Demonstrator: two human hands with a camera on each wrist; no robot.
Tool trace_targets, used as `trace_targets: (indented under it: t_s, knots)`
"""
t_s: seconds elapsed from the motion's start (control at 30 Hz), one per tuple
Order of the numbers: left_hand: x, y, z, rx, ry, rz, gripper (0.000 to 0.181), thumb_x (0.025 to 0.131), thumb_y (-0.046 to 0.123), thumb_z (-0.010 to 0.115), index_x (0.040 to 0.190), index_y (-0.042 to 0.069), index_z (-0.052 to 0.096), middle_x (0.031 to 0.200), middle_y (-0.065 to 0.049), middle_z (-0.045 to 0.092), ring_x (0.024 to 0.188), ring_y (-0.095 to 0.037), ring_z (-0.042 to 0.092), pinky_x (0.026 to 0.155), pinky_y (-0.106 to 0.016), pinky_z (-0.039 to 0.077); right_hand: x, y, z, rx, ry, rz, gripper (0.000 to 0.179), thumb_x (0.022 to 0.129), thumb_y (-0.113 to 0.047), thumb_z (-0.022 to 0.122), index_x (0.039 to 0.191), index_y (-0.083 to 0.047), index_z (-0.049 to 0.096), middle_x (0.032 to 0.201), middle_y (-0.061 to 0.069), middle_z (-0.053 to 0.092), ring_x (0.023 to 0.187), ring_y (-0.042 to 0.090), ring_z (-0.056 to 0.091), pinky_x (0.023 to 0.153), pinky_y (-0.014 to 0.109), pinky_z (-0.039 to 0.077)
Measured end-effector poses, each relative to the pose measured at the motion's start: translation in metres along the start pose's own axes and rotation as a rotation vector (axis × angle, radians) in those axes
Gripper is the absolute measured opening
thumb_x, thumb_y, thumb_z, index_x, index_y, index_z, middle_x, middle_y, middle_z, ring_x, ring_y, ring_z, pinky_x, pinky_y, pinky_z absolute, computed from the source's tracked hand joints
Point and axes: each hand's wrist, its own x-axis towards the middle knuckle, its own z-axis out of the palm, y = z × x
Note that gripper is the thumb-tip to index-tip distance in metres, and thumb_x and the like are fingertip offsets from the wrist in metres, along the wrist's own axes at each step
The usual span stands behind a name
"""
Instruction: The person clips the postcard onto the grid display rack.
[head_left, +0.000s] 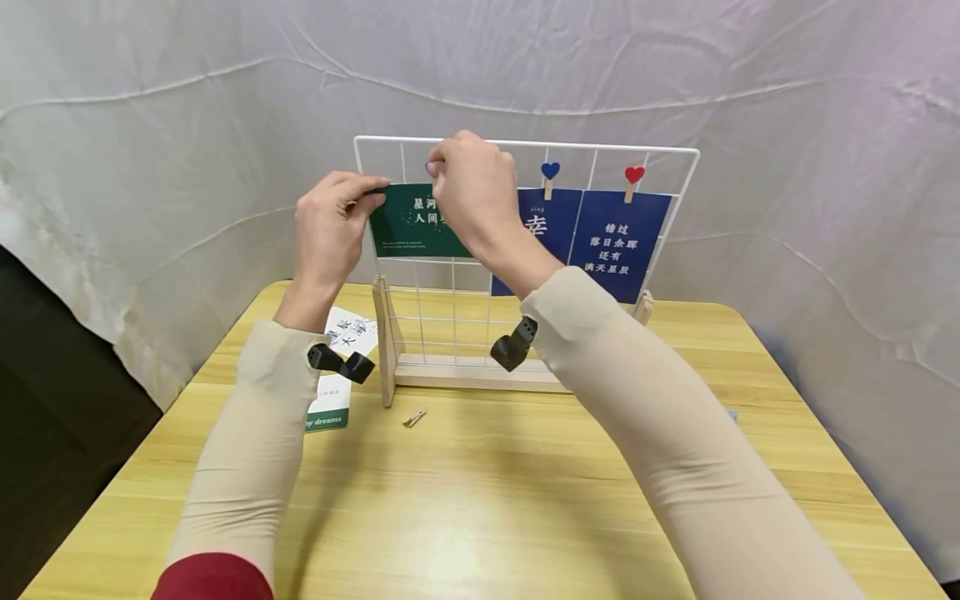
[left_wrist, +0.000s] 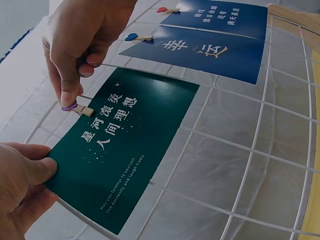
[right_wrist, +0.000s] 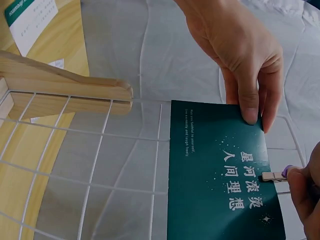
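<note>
A green card (left_wrist: 125,145) with white writing lies against the upper left of a white wire grid (head_left: 453,312). My left hand (head_left: 330,233) pinches the card's top left corner between thumb and fingers. With thumb and finger, my right hand (head_left: 480,187) pinches a small wooden clothespin (right_wrist: 274,176) with a purple top, set at the middle of the card's top edge. To the right, two blue cards (head_left: 621,242) hang on the grid, one under a blue heart clothespin (head_left: 550,177), the other under a red heart clothespin (head_left: 633,179).
The grid stands in a wooden base (head_left: 480,377) on a wood-grain table (head_left: 450,500). A loose clothespin (head_left: 414,417) lies in front of the base. At the left are a white card (head_left: 352,332) and a white-and-green card (head_left: 328,408). Pale cloth (head_left: 187,167) hangs behind.
</note>
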Motion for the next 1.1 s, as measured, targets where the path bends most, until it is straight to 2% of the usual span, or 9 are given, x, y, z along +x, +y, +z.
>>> trace_targets:
  t_s: [0.23,0.33,0.53,0.63,0.8,0.97,1.1]
  knots:
    - [-0.001,0.002,0.001,0.013,0.023,0.022,0.02,0.092,0.017,0.066,0.108,0.01,0.076,0.104,-0.009,0.067,0.096,-0.019,0.063,0.084,-0.03,0.054,-0.002,0.003,-0.002,-0.007,-0.008,-0.034,0.024,0.101,-0.026,0.056,0.113,-0.018,0.075,0.101,-0.002,0.068,0.094,0.016,0.065,0.078,0.034,0.051]
    - [-0.003,0.003,0.001,0.025,0.026,0.035,0.021,0.092,0.016,0.066,0.11,0.008,0.075,0.106,-0.01,0.064,0.097,-0.02,0.061,0.086,-0.03,0.053,-0.003,0.007,-0.003,0.006,-0.029,-0.043,0.026,0.102,-0.028,0.054,0.117,-0.02,0.073,0.103,-0.002,0.068,0.097,0.016,0.064,0.08,0.034,0.05]
    - [-0.006,0.002,0.0,0.044,0.026,0.037,0.022,0.092,0.017,0.067,0.11,0.008,0.075,0.107,-0.011,0.062,0.097,-0.021,0.06,0.086,-0.031,0.053,-0.01,0.015,-0.002,0.065,-0.033,-0.08,0.028,0.102,-0.024,0.053,0.126,-0.02,0.068,0.117,-0.003,0.069,0.11,0.015,0.063,0.095,0.031,0.048]
    - [-0.006,0.001,-0.002,0.062,0.031,0.046,0.022,0.091,0.016,0.067,0.11,0.007,0.075,0.106,-0.012,0.063,0.099,-0.024,0.058,0.086,-0.032,0.052,-0.015,0.019,-0.003,0.105,0.0,-0.109,0.028,0.102,-0.022,0.054,0.127,-0.019,0.068,0.12,-0.002,0.068,0.11,0.015,0.063,0.091,0.031,0.051]
    - [-0.006,0.001,-0.004,0.078,0.038,0.06,0.022,0.091,0.016,0.068,0.109,0.006,0.075,0.107,-0.013,0.063,0.1,-0.026,0.055,0.082,-0.034,0.052,-0.021,0.026,-0.006,0.139,0.029,-0.133,0.027,0.102,-0.023,0.054,0.124,-0.02,0.07,0.116,-0.001,0.069,0.096,0.014,0.066,0.075,0.032,0.052]
    - [-0.006,0.001,-0.005,0.091,0.019,0.052,0.023,0.092,0.016,0.067,0.111,0.006,0.074,0.108,-0.013,0.062,0.101,-0.026,0.055,0.083,-0.033,0.052,-0.027,0.034,-0.009,0.199,-0.018,-0.104,0.028,0.102,-0.026,0.055,0.125,-0.019,0.069,0.115,-0.001,0.069,0.074,0.008,0.062,0.071,0.027,0.048]
    - [-0.005,0.001,-0.005,0.102,0.02,0.056,0.022,0.092,0.017,0.067,0.11,0.006,0.074,0.108,-0.013,0.062,0.1,-0.026,0.055,0.083,-0.034,0.05,-0.032,0.042,-0.013,0.265,-0.014,-0.074,0.027,0.101,-0.027,0.056,0.123,-0.019,0.07,0.115,-0.002,0.069,0.067,0.003,0.064,0.071,0.021,0.051]
